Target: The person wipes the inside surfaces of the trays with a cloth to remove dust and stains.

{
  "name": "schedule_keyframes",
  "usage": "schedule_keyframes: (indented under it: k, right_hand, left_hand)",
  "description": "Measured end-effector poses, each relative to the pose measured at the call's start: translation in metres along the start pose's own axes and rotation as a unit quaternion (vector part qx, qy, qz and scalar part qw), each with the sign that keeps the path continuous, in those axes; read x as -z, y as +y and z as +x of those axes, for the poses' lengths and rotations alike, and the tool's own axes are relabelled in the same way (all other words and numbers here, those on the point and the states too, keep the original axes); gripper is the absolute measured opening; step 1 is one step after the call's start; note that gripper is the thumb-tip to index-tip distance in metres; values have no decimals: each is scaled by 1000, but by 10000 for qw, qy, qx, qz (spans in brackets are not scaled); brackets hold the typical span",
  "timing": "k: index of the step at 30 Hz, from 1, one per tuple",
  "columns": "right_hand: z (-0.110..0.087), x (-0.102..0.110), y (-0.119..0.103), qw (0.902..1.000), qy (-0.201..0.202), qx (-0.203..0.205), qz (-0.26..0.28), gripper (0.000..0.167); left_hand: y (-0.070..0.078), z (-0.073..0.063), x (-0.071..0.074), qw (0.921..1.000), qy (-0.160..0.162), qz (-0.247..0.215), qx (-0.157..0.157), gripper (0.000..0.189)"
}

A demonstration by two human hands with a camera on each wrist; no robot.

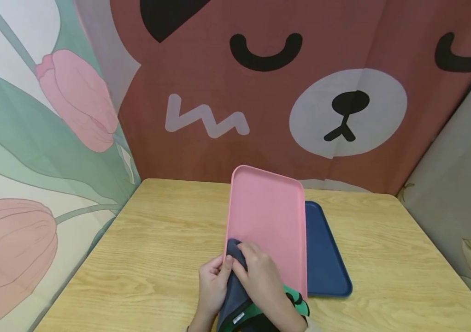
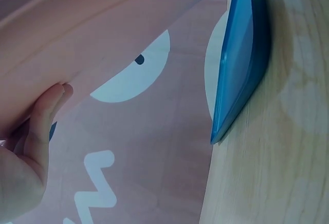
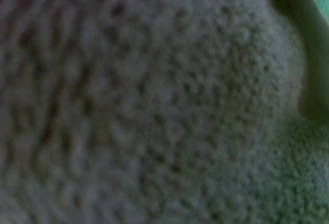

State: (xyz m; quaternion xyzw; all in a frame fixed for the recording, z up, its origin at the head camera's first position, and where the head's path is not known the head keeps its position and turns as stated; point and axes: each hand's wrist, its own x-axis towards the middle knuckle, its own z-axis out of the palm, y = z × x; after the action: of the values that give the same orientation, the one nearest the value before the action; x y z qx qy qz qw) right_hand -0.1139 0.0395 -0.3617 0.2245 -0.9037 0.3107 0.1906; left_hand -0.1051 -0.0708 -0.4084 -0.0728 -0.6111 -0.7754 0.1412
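Note:
In the head view a pink tray (image 1: pixel 266 221) is held raised and tilted above the table. My left hand (image 1: pixel 214 283) grips its left edge, thumb in front; in the left wrist view the left fingers (image 2: pixel 43 111) press against the tray's underside (image 2: pixel 103 39). A cloth (image 1: pixel 235 288), dark grey on one face and green and black on the other, lies over the tray's lower left rim. My right hand (image 1: pixel 260 276) pinches this cloth at the rim, close to the left thumb. Blurred grey fabric (image 3: pixel 154 100) fills most of the right wrist view, hiding the right fingers there.
A dark blue tray (image 1: pixel 326 253) lies on the wooden table (image 1: pixel 156 240), partly behind the pink one. At the table's far edge hangs a brown sheet (image 1: pixel 202 157) with a bear face. A flower-print sheet (image 1: pixel 82 101) hangs at the left.

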Motion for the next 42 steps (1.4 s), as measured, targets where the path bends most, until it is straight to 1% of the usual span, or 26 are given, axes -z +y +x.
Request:
schedule_keyframes:
  k: [4,7,10,17,18,20,22,24,25,27,33,36,39,42]
  right_hand:
    - [-1,-1,0,10000,-22,-40,20,19]
    - [-1,-1,1,10000,-41,-79,25,19]
    - [-1,-1,1,10000,-6,-67,-5,19]
    - [-3,-3,-1,9990,310,167,-292,17]
    - [-3,-3,-1,9988,333,183,-317,17]
    - [-3,-4,0,9985,373,208,-356,17]
    - [-3,-4,0,9982,397,237,-384,18]
    - [-3,-4,2,9981,418,251,-385,18]
    - [-3,-4,2,9980,434,254,-380,18]
    - [-3,-4,3,9980,456,247,-373,18]
    - [-3,-2,8,9981,445,189,-392,19]
    - [-2,-1,12,9982,437,130,-391,20]
    - [-2,-1,16,9982,442,65,-402,21]
    - [-1,0,20,9980,443,-2,-457,22]
  left_hand:
    - [-1,0,1,9997,-144,-14,184,33]
    - [-1,0,1,9996,-204,-33,215,34]
    - [-2,-1,0,9998,-197,-23,82,33]
    - [-5,0,-2,9996,-51,69,-258,31]
    - [-6,0,-2,9993,-50,95,-368,30]
    - [-6,0,-2,9988,8,162,-466,28]
    - [-6,0,-2,9984,69,230,-503,27]
    - [-6,0,-3,9983,112,273,-495,27]
    - [-5,0,-3,9987,152,270,-399,28]
    - [-4,0,-4,9989,165,268,-340,28]
    - [1,1,-3,9989,222,336,-259,27]
    - [3,1,-1,9990,235,359,-80,29]
    - [5,1,1,9989,266,372,31,30]
    - [5,2,3,9989,272,374,-3,31]
